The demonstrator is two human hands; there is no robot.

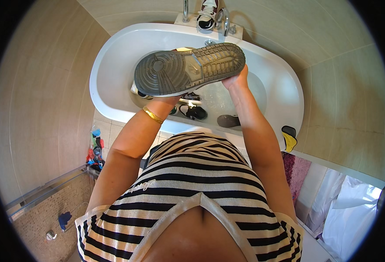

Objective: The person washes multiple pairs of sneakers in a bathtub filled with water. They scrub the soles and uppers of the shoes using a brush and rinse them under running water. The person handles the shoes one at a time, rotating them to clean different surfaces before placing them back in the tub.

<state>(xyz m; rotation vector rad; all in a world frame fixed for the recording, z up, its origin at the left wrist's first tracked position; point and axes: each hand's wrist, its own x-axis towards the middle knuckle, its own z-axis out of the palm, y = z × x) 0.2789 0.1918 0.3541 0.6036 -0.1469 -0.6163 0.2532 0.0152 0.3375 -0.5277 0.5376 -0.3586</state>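
Above a white bathtub (277,85) I hold up a sneaker (192,70), its dark, wet-looking sole facing me. My left hand (164,101) is beneath the wide forefoot end, its fingers hidden behind the shoe. At the narrower end, my right hand (236,79) grips from behind and below. Under the sneaker, water lies in the tub with several shoes in it, among them a black shoe (195,112) and a dark-soled shoe (228,121). A pale shoe (137,90) shows partly past the held sneaker's left edge.
Another sneaker (207,18) stands on the tub's far ledge by the chrome faucet (226,23). A yellow and black cloth or pad (290,139) lies at the tub's right rim. Colourful items (96,149) are on the floor at left, near a glass-edged shower area.
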